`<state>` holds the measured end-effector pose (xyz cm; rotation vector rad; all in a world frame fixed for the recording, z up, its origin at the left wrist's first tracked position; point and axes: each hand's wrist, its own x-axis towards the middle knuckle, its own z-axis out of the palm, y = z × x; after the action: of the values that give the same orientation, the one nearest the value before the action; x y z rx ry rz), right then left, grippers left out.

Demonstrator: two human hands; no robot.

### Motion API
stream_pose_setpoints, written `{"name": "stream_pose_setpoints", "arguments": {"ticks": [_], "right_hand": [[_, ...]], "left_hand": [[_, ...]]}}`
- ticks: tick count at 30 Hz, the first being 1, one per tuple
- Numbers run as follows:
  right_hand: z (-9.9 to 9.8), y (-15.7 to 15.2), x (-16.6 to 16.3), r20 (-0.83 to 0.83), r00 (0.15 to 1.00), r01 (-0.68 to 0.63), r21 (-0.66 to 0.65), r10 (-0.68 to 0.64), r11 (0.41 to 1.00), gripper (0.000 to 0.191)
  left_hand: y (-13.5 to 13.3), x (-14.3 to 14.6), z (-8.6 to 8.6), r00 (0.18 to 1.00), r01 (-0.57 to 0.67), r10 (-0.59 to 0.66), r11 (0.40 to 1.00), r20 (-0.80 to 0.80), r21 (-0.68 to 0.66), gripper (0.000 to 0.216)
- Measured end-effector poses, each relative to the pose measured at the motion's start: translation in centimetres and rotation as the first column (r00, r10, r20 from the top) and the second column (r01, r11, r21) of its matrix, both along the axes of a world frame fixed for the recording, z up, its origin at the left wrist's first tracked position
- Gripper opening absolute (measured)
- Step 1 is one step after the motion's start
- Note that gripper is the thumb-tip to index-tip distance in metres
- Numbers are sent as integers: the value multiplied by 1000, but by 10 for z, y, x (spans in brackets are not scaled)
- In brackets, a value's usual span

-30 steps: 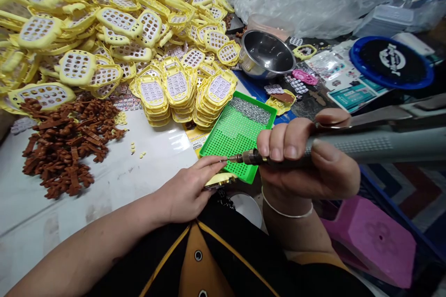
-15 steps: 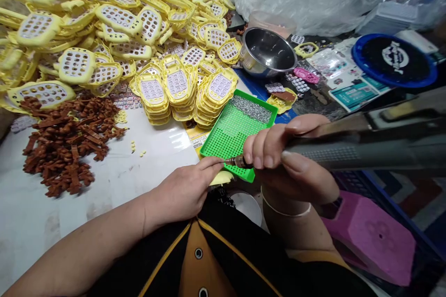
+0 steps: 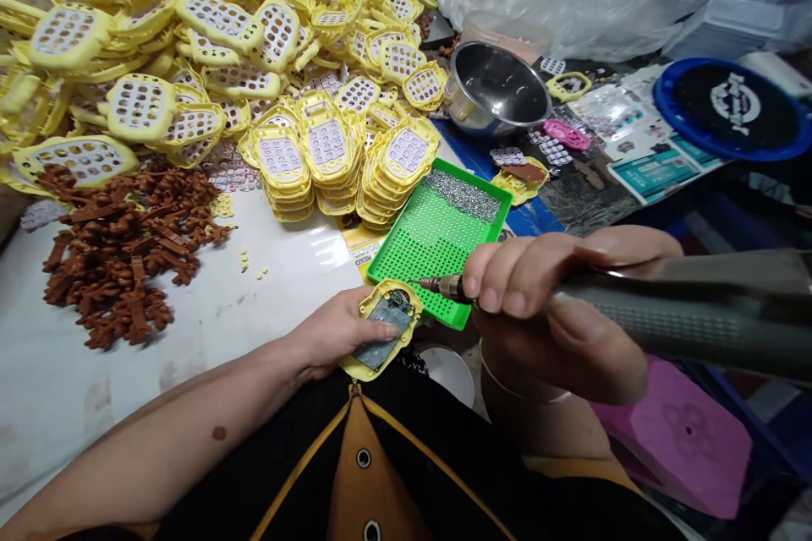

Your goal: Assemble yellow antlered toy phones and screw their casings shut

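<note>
My left hand (image 3: 339, 325) grips a yellow plastic casing (image 3: 411, 302) over my lap, its thumb pressed on the grey board inside. Wires show at the casing's upper end. My right hand (image 3: 539, 296) is wrapped round a dark electric screwdriver (image 3: 685, 304), whose bit points left and ends close to the casing's upper edge. Whether the tip touches the casing, I cannot tell. Just beyond both hands lies a green perforated tray (image 3: 381, 258), with many small silvery screws (image 3: 462, 194) heaped at its far end.
Neat stacks of yellow casings (image 3: 330, 144) stand behind the tray, before a large loose pile of yellow casings (image 3: 139, 106). Brown plastic parts (image 3: 127, 245) are heaped at left. A metal bowl (image 3: 498, 89), a blue round lid (image 3: 729, 110) and a pink stool (image 3: 678, 431) are at right.
My left hand has turned and now holds the yellow casing face up, board showing; before, its fingers were at the screwdriver's tip. The screwdriver has shifted slightly right.
</note>
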<state>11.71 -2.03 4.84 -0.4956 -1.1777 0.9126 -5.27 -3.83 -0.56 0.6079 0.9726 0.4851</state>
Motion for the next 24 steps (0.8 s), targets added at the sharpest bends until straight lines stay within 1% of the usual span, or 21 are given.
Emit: {"name": "stream_pose_setpoints", "arguments": {"ticks": [1, 3, 10, 14, 17, 24], "right_hand": [[-1, 0, 0, 14, 999, -29, 9, 29, 1000, 18], [-4, 0, 0, 29, 997, -78, 18, 77, 997, 20], [-17, 1, -2, 51, 979, -200, 24, 198, 980, 29], [-22, 2, -5, 66, 981, -185, 31, 183, 982, 30], [-25, 3, -9, 64, 982, -181, 37, 179, 983, 30], [-27, 2, -9, 83, 985, -153, -19, 154, 988, 26]], "left_hand": [[-1, 2, -2, 1000, -26, 26, 998, 9, -54, 39], [-2, 4, -4, 998, -59, 62, 993, 18, -105, 40], [0, 4, -5, 995, -75, 83, 989, 59, -124, 37], [0, 5, -4, 995, -74, 82, 989, 53, -132, 34], [0, 5, -3, 994, -81, 90, 987, 58, -141, 35], [0, 4, -4, 992, -83, 96, 984, 76, -157, 37]]}}
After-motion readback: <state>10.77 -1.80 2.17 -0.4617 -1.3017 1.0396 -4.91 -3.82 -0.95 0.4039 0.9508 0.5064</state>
